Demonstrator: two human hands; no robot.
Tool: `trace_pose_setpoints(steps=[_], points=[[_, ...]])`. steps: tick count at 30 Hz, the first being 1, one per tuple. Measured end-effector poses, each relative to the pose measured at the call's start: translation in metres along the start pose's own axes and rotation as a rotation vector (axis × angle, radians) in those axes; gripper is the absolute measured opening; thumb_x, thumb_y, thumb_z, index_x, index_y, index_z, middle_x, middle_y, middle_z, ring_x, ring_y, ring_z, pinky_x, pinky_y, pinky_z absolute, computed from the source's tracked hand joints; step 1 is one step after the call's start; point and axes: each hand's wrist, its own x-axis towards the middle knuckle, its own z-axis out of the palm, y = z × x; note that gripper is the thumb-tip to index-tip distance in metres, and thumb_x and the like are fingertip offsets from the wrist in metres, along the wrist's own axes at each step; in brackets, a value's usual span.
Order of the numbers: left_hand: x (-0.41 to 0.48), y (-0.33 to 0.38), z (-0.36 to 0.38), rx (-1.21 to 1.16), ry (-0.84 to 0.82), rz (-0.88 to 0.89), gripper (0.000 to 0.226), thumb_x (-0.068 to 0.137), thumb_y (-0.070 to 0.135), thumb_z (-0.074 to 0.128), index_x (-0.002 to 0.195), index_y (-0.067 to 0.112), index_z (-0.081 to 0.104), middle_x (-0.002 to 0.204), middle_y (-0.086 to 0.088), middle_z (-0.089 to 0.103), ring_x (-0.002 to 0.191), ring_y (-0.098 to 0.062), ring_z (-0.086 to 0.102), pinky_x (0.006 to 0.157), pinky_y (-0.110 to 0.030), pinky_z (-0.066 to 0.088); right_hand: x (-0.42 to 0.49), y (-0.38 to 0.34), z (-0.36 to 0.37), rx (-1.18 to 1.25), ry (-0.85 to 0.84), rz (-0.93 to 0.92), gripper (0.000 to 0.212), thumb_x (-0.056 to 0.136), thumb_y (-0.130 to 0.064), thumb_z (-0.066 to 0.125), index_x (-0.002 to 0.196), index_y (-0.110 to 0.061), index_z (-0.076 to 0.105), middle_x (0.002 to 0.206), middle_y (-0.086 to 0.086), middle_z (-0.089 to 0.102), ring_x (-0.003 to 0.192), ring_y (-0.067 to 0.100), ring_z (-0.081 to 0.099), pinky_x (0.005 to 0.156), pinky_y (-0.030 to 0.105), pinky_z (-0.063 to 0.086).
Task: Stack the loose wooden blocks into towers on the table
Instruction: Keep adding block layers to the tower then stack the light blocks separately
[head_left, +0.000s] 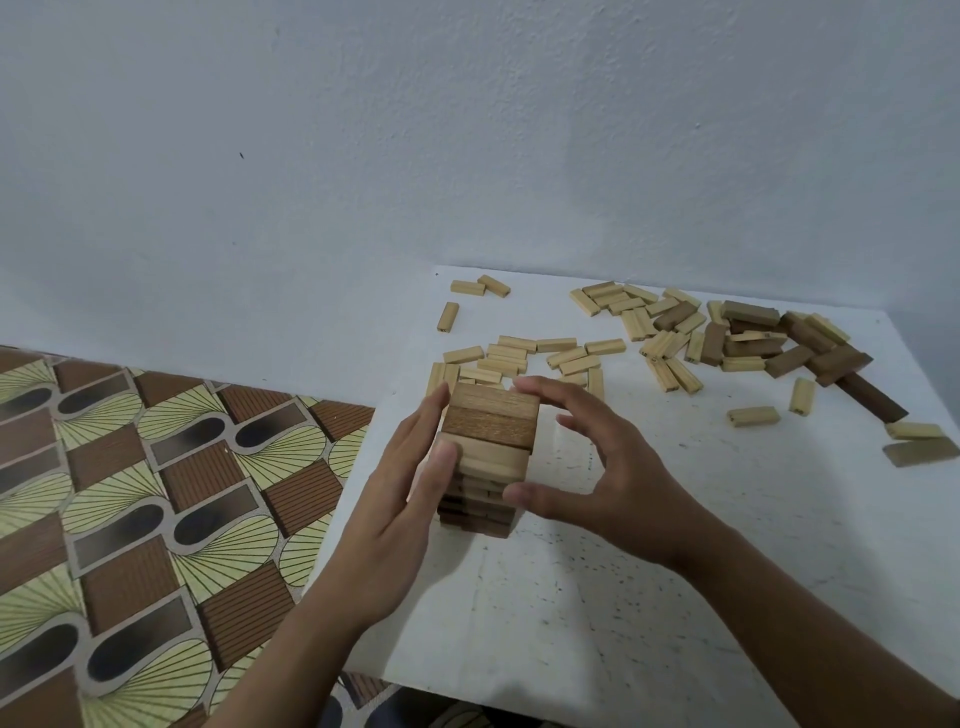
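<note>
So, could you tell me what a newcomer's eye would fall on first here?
The block tower at the left edge of the white table, left hand flat against one side, right hand curved round the other. Loose wooden blocks, pale and dark, lie scattered behind and right.

Soft, cool, even light. Faint shadow on speckled white desk (649, 597), near side of stacked wooden-block tower (491, 452). Brown-and-green patterned floor (130, 493) left of tower bows, lens-warped.
</note>
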Motion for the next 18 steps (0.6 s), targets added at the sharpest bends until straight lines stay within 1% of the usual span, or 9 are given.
trace_pose_setpoints(steps=[2, 4, 9, 14, 16, 18], points=[[0.0009, -0.0012, 0.0002, -0.008, -0.008, 0.004, 0.057, 0.098, 0.061, 0.035, 0.153, 0.049, 0.027, 0.156, 0.028, 0.034, 0.147, 0.002, 0.027, 0.122, -0.046, 0.027, 0.0005, -0.0003, -0.0002, -0.003, -0.001, -0.012, 0.075, 0.076, -0.058, 0.077, 0.141, -0.045, 0.043, 0.142, -0.031, 0.046, 0.136, -0.002, 0.04, 0.11, 0.03, 0.035], [0.0019, -0.0026, 0.0006, -0.015, -0.014, 0.003, 0.057, 0.099, 0.06, 0.035, 0.155, 0.046, 0.028, 0.156, 0.025, 0.035, 0.147, 0.0, 0.029, 0.122, -0.046, 0.028, 0.0008, 0.0, -0.0004, -0.004, -0.003, -0.016, 0.074, 0.076, -0.059, 0.076, 0.141, -0.045, 0.043, 0.142, -0.031, 0.046, 0.136, -0.003, 0.04, 0.11, 0.032, 0.035], [0.0039, -0.0043, 0.0007, -0.007, -0.022, 0.001, 0.058, 0.1, 0.06, 0.034, 0.156, 0.043, 0.029, 0.157, 0.02, 0.037, 0.148, -0.006, 0.03, 0.121, -0.048, 0.03, 0.0016, 0.0011, -0.0013, -0.002, -0.012, 0.0, 0.074, 0.076, -0.057, 0.077, 0.14, -0.049, 0.042, 0.14, -0.039, 0.043, 0.134, -0.009, 0.037, 0.108, 0.028, 0.033], [0.0032, -0.002, 0.0013, -0.026, -0.023, 0.001, 0.058, 0.1, 0.058, 0.035, 0.155, 0.043, 0.028, 0.156, 0.025, 0.036, 0.147, -0.001, 0.028, 0.122, -0.044, 0.028, 0.001, 0.0018, -0.0022, 0.006, -0.018, 0.003, 0.072, 0.075, -0.057, 0.077, 0.139, -0.052, 0.042, 0.137, -0.045, 0.041, 0.131, -0.016, 0.036, 0.102, 0.018, 0.031], [0.0028, -0.0011, 0.001, -0.041, -0.019, -0.004, 0.057, 0.099, 0.057, 0.035, 0.154, 0.042, 0.03, 0.155, 0.026, 0.037, 0.147, 0.001, 0.029, 0.122, -0.043, 0.027, 0.0014, 0.0026, -0.001, 0.012, -0.021, 0.016, 0.071, 0.076, -0.061, 0.074, 0.138, -0.057, 0.039, 0.136, -0.048, 0.039, 0.131, -0.018, 0.035, 0.103, 0.019, 0.031], [0.0022, -0.0005, 0.0009, -0.049, -0.018, -0.002, 0.057, 0.099, 0.058, 0.034, 0.154, 0.043, 0.03, 0.154, 0.029, 0.037, 0.146, 0.003, 0.028, 0.122, -0.04, 0.026, 0.0024, 0.0045, 0.0012, 0.04, -0.005, 0.04, 0.064, 0.081, -0.066, 0.065, 0.138, -0.061, 0.036, 0.137, -0.047, 0.04, 0.133, -0.015, 0.036, 0.109, 0.024, 0.033]])
